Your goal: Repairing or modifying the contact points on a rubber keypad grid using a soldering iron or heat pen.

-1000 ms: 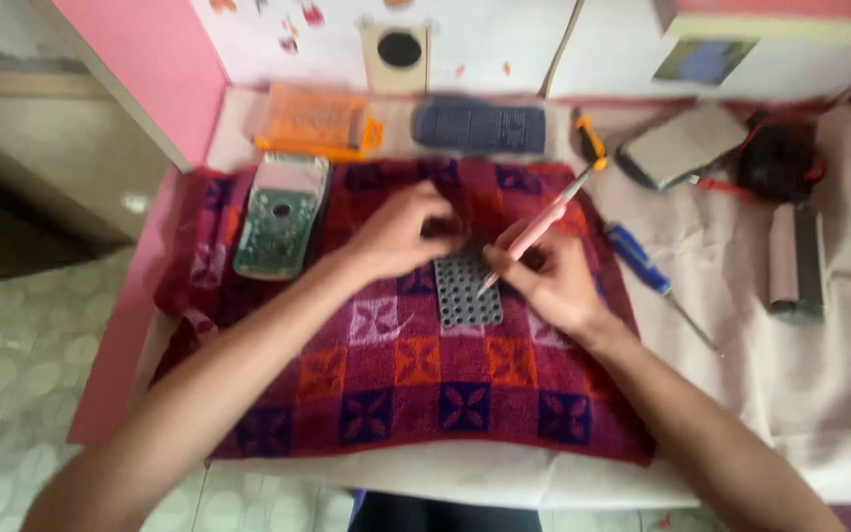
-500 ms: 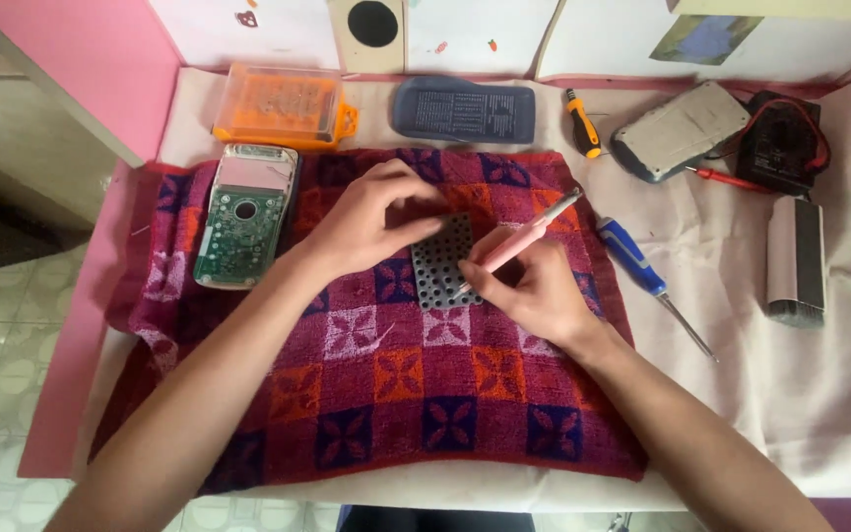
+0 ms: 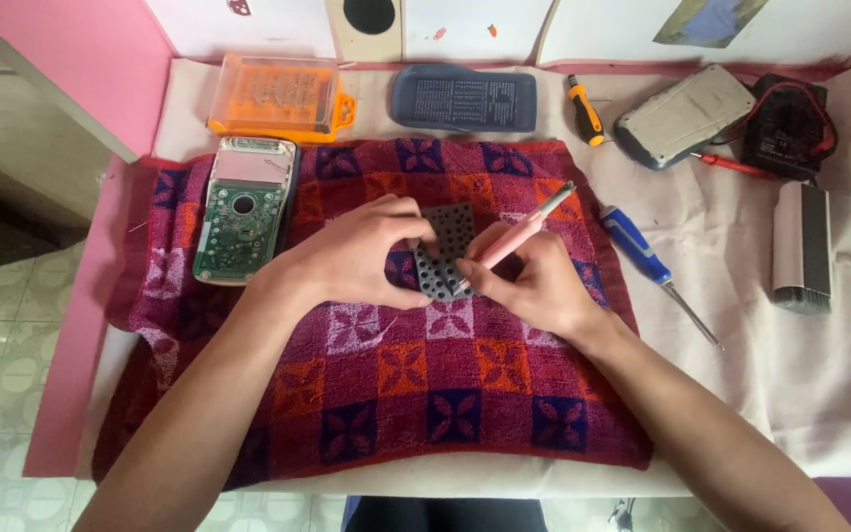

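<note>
1. Centrally, on the purple and orange checked towel (image 3: 386, 384), the left hand (image 3: 352, 258) pinches a dark perforated pad (image 3: 445, 251) by its left edge.
2. Fingers of the right hand (image 3: 534, 286) are clenched around a pink tool (image 3: 516, 236), tip at the pad's near edge.
3. Left of the hands lies an opened device showing a green circuit board (image 3: 240, 222).
4. Right of the towel, a blue screwdriver (image 3: 642, 254) rests on the cloth.

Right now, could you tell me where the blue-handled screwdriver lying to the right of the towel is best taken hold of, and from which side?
Grip the blue-handled screwdriver by its thick blue handle, probably from above, fingers pinching its two long sides. It lies flat on the cloth, handle toward the towel, thin shaft pointing away toward the lower right. The handle is the widest part, and nothing lies against it.
</note>
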